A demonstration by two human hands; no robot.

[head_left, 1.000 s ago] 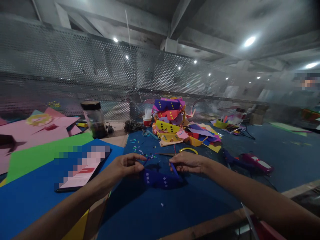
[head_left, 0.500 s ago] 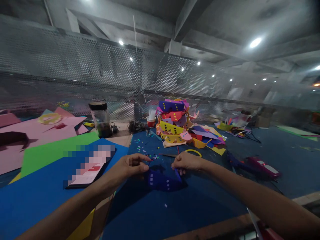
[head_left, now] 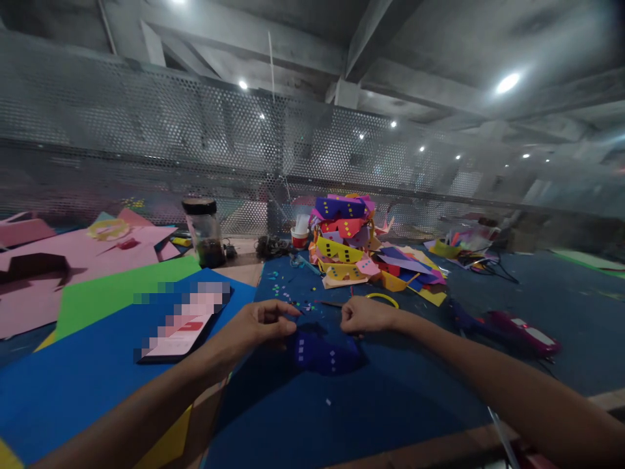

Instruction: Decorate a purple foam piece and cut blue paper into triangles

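A dark blue paper mask (head_left: 328, 356), shaped like a pair of glasses and dotted with small pale squares, is held low over the blue tabletop (head_left: 293, 417). Thumb and fingertips of my left hand (head_left: 268, 324) pinch its left end. At the other end, the fingers of my right hand (head_left: 367, 315) are closed on the paper, and the exact grip is partly hidden behind the knuckles. Just beyond my hands lie yellow-handled scissors (head_left: 385, 298) and scattered tiny paper squares (head_left: 283, 290).
Behind stands a stack of colourful paper masks (head_left: 342, 228) beside loose paper sheets (head_left: 415, 264). To the left are a phone (head_left: 188, 326), blue card (head_left: 88, 371), green card (head_left: 112, 293) and a black-lidded jar (head_left: 202, 231). A magenta tool (head_left: 525, 333) lies right.
The view has shifted slightly, so everything sits a little further right. A folded flap of the mask visible below my right hand before is now hidden. Both hands keep their hold.
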